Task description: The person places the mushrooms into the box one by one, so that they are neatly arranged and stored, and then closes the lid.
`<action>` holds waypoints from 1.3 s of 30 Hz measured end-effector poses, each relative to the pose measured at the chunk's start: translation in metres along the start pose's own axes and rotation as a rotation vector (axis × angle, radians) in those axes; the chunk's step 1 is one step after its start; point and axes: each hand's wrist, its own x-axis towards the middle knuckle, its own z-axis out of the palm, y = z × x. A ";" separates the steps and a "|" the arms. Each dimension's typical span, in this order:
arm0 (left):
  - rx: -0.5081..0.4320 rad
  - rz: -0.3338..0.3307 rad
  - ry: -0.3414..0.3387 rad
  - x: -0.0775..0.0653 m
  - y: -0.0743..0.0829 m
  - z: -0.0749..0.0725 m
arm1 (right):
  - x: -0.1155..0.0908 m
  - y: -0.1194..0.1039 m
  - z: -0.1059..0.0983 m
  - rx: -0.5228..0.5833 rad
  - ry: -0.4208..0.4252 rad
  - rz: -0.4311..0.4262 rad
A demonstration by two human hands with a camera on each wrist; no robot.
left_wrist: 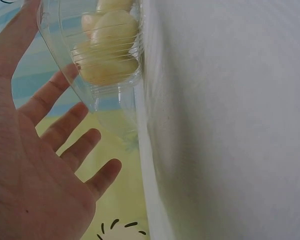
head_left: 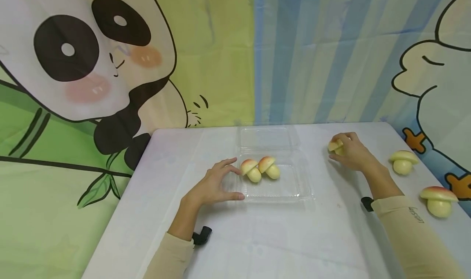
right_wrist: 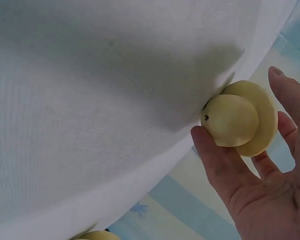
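Note:
A clear plastic clamshell box (head_left: 290, 189) lies with its lid (head_left: 266, 138) folded back on the table. In its left part sit two toy mushrooms (head_left: 273, 169) with red-tinged caps and pale stems. My left hand (head_left: 211, 185) is at the box's left side, fingers spread and loosely extended; in the left wrist view, fingertips (left_wrist: 72, 70) reach the clear wall. To the right of the box, my right hand (head_left: 351, 152) holds another toy mushroom (right_wrist: 232, 120) low at the tabletop, thumb at its stem and fingers around the cap.
Two more toy mushrooms (head_left: 402, 162) stand along the table's right side, beyond the right forearm. A white cloth covers the table (head_left: 294, 238). Behind it hangs a printed curtain (head_left: 217, 58) with a panda, meeting the table's back edge.

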 end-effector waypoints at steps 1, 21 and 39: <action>0.001 0.003 0.002 0.000 0.000 0.000 | -0.001 0.000 0.000 0.004 0.005 -0.006; 0.007 0.007 0.004 0.000 0.002 -0.001 | -0.016 -0.002 0.006 -0.009 0.062 -0.104; 0.016 0.014 0.002 0.002 0.000 0.000 | -0.027 -0.017 0.009 0.100 0.136 -0.191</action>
